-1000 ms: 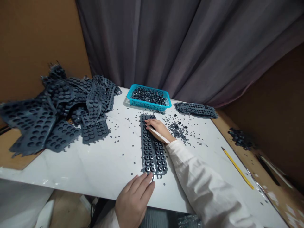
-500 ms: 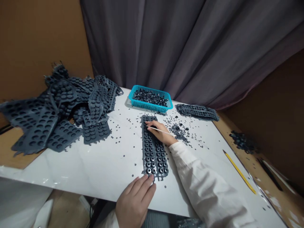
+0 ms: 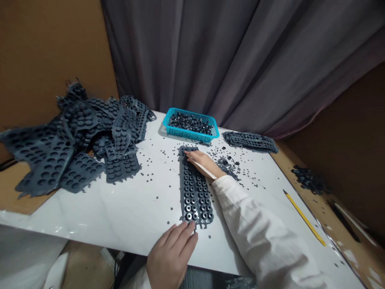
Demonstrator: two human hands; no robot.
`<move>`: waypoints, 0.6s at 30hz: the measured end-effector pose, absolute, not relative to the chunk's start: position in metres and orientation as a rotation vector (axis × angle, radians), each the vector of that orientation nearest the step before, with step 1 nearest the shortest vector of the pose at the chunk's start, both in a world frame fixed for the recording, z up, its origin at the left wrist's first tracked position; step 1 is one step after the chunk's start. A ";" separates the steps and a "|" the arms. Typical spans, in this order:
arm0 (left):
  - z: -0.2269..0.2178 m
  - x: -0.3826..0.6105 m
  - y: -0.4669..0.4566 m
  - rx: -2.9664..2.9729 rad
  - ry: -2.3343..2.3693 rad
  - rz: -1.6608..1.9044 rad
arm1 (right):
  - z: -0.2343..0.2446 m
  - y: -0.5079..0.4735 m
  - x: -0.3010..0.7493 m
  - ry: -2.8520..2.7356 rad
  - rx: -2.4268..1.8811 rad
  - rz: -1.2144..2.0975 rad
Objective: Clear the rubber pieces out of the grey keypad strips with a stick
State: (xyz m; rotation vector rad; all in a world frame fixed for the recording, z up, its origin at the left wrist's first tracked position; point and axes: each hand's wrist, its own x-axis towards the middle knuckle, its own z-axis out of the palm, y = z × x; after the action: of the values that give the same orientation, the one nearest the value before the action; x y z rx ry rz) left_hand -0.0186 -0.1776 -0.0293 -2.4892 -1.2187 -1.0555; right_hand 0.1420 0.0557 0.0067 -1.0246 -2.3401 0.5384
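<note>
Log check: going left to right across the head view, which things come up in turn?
Heap of dark sheets → studded dark strip → stacked dark strips → yellow pencil-like stick → black stick.

Dark-grey studded rubbery strip [image 3: 196, 200] under the right hand [image 3: 208, 163] looks kinda shiny, white marbled tabletop [image 3: 132, 216] around it's glossy, turquoise rectangular basket [image 3: 189, 135] beyond is plastic.
</note>
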 end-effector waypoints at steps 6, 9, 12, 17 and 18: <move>-0.028 -0.021 -0.176 -2.485 -1.201 -1.041 | 0.011 0.067 0.149 -2.205 -1.068 0.513; -0.034 -0.016 -0.175 -2.420 -1.214 -1.149 | 0.005 0.058 0.147 -2.213 -1.023 0.582; -0.038 -0.012 -0.174 -2.341 -1.270 -1.259 | -0.004 0.051 0.144 -2.219 -0.988 0.638; -0.034 -0.014 -0.175 -2.405 -1.253 -1.195 | -0.007 0.054 0.143 -2.212 -0.977 0.667; -0.032 -0.015 -0.175 -2.393 -1.256 -1.210 | -0.006 0.055 0.142 -2.212 -0.976 0.670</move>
State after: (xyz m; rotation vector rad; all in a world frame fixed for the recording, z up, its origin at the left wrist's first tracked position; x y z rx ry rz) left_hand -0.0146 -0.1749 -0.0322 -2.3934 -1.2563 -1.2104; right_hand 0.1421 0.0545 -0.0059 -0.9755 -2.2122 0.6703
